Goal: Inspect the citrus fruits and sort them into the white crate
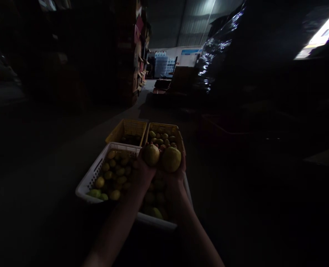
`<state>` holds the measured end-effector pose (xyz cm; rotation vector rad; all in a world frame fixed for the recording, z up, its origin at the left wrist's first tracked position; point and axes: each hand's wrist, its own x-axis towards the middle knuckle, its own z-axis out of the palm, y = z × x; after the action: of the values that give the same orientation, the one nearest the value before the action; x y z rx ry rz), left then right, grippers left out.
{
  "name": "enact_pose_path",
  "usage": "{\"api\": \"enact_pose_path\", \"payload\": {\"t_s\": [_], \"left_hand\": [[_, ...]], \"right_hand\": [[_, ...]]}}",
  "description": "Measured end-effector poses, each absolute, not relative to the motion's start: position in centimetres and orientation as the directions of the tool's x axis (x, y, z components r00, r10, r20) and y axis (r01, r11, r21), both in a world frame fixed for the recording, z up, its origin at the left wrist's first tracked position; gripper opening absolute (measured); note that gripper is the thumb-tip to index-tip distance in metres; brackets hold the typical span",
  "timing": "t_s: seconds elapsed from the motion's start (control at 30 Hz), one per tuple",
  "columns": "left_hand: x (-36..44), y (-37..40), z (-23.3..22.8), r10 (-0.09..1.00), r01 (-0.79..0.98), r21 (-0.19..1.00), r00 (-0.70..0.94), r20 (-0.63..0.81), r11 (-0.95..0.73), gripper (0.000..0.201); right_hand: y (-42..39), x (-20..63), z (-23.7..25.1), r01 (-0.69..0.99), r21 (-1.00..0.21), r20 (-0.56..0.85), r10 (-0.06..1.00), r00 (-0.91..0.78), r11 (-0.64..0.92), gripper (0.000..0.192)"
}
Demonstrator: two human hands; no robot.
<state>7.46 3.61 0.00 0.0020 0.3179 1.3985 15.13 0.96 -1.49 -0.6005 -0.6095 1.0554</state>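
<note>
My left hand (145, 167) is closed around a round yellow-green fruit (152, 154). Beside it, my right hand (178, 175) grips a slightly larger yellow-green fruit (171, 159). The hands are close together, palms turned up, above a white plastic crate (90, 178). Many smaller yellow and green fruits (121, 171) lie in that crate, partly hidden by my forearms. In the dim light I cannot make out the exact kind of fruit.
Behind the white crate stand two yellow crates: the left one (114, 130) has dark contents low inside, the right one (180, 139) holds several fruits. Stacked cardboard boxes (138, 63) rise at the back left. A plastic-wrapped stack (209, 55) stands on the right. Deep shadow covers both sides.
</note>
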Motion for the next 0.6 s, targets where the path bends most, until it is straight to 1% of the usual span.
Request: {"api": "enact_pose_path", "payload": {"t_s": [0.1,0.2,0.3,0.37,0.5,0.53,0.6], "left_hand": [[7.6,3.7,0.3,0.965,-0.973,0.171,0.113,-0.236,0.156,0.019],[7.5,3.8,0.5,0.966,-0.977,0.158,0.106,-0.235,0.145,0.016],[7.5,3.9,0.7,0.961,-0.972,0.158,0.130,-0.244,0.172,0.017],[7.5,3.9,0.8,0.958,-0.970,0.157,0.144,-0.247,0.186,0.020],[7.4,4.0,0.7,0.952,-0.961,0.170,0.172,-0.253,0.219,0.023],[7.4,3.9,0.7,0.949,-0.957,0.179,0.179,-0.258,0.229,0.023],[7.3,3.8,0.7,0.946,-0.950,0.198,0.187,-0.266,0.243,0.024]], "right_hand": [[0.5,14.9,-2.1,-0.592,-0.685,0.202,0.891,0.407,0.425,0.043],[0.7,15.1,-2.6,-0.605,-0.679,0.203,0.898,0.390,0.416,0.042],[1.0,15.3,-3.1,-0.551,-0.728,0.195,0.894,0.403,0.407,0.045],[0.8,15.4,-3.6,-0.483,-0.765,0.198,0.870,0.452,0.425,0.055],[-0.2,15.3,-4.5,-0.322,-0.834,0.240,0.820,0.520,0.448,0.096],[-0.5,15.3,-4.5,-0.272,-0.852,0.262,0.814,0.518,0.447,0.103],[-0.9,15.1,-4.5,-0.196,-0.868,0.312,0.810,0.497,0.455,0.107]]}}
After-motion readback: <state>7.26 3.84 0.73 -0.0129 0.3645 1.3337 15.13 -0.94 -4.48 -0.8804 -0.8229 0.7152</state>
